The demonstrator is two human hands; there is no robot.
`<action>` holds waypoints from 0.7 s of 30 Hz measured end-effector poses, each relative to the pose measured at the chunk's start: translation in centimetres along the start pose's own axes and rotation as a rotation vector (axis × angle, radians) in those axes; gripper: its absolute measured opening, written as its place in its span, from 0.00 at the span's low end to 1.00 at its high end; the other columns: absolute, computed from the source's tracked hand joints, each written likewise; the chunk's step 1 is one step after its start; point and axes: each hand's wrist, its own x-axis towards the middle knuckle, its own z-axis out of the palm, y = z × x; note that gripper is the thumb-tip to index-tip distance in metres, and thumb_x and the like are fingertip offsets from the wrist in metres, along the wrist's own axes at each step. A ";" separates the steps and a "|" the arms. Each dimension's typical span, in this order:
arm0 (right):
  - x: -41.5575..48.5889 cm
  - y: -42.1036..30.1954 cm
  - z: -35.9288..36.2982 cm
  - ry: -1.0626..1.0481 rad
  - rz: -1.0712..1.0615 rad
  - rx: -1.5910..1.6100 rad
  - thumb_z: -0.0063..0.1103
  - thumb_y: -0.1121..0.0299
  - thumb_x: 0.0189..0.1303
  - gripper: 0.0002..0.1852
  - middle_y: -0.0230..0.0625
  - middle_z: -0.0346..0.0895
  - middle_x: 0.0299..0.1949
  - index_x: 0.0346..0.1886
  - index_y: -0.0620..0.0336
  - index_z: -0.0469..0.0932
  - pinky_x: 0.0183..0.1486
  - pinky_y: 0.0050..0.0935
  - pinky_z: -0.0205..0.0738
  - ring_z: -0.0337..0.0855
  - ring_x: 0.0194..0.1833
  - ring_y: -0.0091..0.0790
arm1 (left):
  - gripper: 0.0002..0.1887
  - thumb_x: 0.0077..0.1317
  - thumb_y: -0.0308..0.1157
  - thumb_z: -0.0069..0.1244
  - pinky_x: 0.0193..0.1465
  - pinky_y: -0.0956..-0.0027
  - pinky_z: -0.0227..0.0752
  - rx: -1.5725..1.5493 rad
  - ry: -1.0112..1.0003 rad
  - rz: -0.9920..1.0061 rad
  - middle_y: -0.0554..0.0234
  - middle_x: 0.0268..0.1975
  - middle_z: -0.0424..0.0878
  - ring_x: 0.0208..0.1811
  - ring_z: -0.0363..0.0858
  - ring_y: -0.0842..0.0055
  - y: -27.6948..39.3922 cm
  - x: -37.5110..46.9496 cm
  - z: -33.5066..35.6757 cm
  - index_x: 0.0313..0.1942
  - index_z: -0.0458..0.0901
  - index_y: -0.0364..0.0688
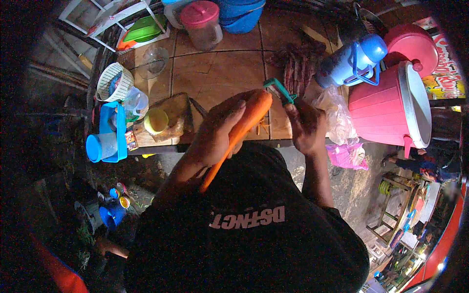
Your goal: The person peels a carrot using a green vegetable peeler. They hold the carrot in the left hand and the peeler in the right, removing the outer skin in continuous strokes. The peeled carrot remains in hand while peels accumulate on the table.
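Observation:
A long orange carrot [240, 137] lies across my left hand [216, 137], which grips it along its length. The thick end points up and away from me, and the thin tip comes down toward my shirt. In my right hand [306, 122] is a green-handled peeler [284, 91], its head just beyond the carrot's thick end. I cannot tell whether the blade touches the carrot. Thin orange shreds [263, 126] show beside the carrot, above the brown tiled tabletop [216, 73].
To the left are a wooden cutting board [179, 113] with a yellow cup [156, 121], a blue tray [119, 135] and a white basket [114, 80]. A clear plastic bag [337, 121], a blue thermos [351, 60] and a pink cooler jug [379, 104] crowd the right side. Lidded buckets [240, 16] stand at the back.

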 end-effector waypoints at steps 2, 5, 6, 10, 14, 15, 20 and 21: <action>0.1 0.3 -0.3 0.008 0.021 0.011 0.56 0.60 0.76 0.17 0.42 0.69 0.23 0.35 0.65 0.79 0.31 0.35 0.65 0.64 0.27 0.30 | 0.26 0.81 0.47 0.36 0.22 0.78 0.63 0.006 -0.001 0.023 0.67 0.41 0.84 0.22 0.71 0.87 0.0 -0.1 0.2 0.69 0.73 0.43; 0.0 0.7 -0.4 0.009 0.062 0.064 0.56 0.60 0.75 0.16 0.42 0.69 0.24 0.36 0.66 0.79 0.32 0.35 0.66 0.65 0.28 0.30 | 0.26 0.81 0.47 0.37 0.27 0.77 0.67 0.006 0.039 0.059 0.65 0.44 0.85 0.27 0.74 0.87 -0.2 0.0 0.4 0.69 0.73 0.42; 0.0 0.7 -0.6 0.003 0.040 0.009 0.57 0.60 0.76 0.16 0.35 0.72 0.24 0.38 0.66 0.80 0.31 0.33 0.65 0.66 0.28 0.26 | 0.26 0.81 0.47 0.37 0.32 0.76 0.69 0.019 0.038 0.064 0.64 0.47 0.84 0.31 0.76 0.85 -0.3 0.1 0.3 0.69 0.73 0.41; -0.6 -0.3 -0.2 0.064 0.269 0.531 0.64 0.64 0.72 0.13 0.39 0.85 0.38 0.45 0.69 0.82 0.44 0.31 0.76 0.81 0.38 0.28 | 0.26 0.81 0.45 0.37 0.56 0.71 0.72 0.008 -0.022 0.018 0.57 0.57 0.82 0.52 0.81 0.78 -0.8 0.9 -0.3 0.69 0.73 0.37; -0.6 -1.8 0.6 0.070 0.243 0.601 0.73 0.73 0.64 0.11 0.37 0.88 0.43 0.47 0.67 0.84 0.45 0.24 0.79 0.84 0.41 0.21 | 0.26 0.82 0.43 0.37 0.71 0.67 0.64 -0.016 -0.086 0.250 0.54 0.64 0.80 0.65 0.77 0.72 -2.0 2.3 0.4 0.69 0.72 0.34; -0.4 -2.0 0.8 0.063 0.239 0.587 0.73 0.73 0.64 0.10 0.36 0.88 0.42 0.46 0.66 0.84 0.45 0.25 0.79 0.85 0.41 0.22 | 0.25 0.82 0.43 0.37 0.72 0.67 0.63 -0.028 -0.082 0.205 0.54 0.65 0.79 0.66 0.76 0.71 -2.1 2.5 0.5 0.69 0.72 0.34; 0.1 -2.8 1.0 0.043 0.138 0.618 0.71 0.77 0.65 0.05 0.33 0.89 0.40 0.42 0.66 0.86 0.48 0.24 0.78 0.85 0.42 0.22 | 0.26 0.81 0.44 0.37 0.72 0.67 0.64 0.005 -0.050 0.162 0.54 0.65 0.79 0.66 0.76 0.72 -2.5 2.0 0.1 0.68 0.73 0.34; 0.1 -2.8 1.1 0.059 0.115 0.610 0.71 0.78 0.65 0.05 0.33 0.89 0.40 0.42 0.66 0.86 0.47 0.24 0.78 0.86 0.41 0.22 | 0.26 0.81 0.44 0.38 0.72 0.67 0.64 -0.015 -0.043 0.167 0.54 0.65 0.79 0.66 0.76 0.72 -2.7 2.1 0.0 0.68 0.73 0.34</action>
